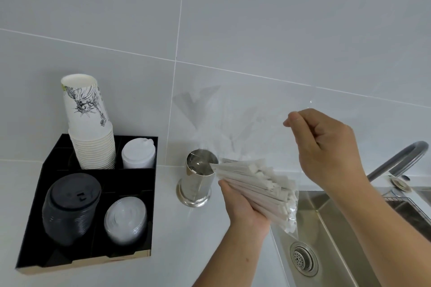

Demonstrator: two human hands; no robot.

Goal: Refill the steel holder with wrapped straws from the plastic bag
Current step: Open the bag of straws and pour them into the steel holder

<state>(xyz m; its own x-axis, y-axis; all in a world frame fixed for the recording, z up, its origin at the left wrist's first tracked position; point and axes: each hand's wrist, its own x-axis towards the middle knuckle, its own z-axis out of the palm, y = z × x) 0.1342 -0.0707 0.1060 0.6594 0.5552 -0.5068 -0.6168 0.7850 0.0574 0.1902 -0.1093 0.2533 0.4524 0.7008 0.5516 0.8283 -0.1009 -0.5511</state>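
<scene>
With our left hand (242, 202) cupped closed under the bundle of wrapped straws (254, 184) and our right hand (326, 144) pinching a corner of the clear plastic bag (275, 137) up high, we judge the main risk is the loose tips missing the narrow mouth of the steel holder (198, 177) and spilling onto the counter (186, 240) or into the sink (338, 228) just beside it. A push from the bundle could also tip the holder. The straws are thin, white and paper-sleeved, fanned and tilted toward the holder's rim, with the foremost tip just over the opening; the holder stands upright and looks empty.

Steel holder (200, 178) mouth partly blocked by straws (254, 184); counter (191, 240) around free.
</scene>
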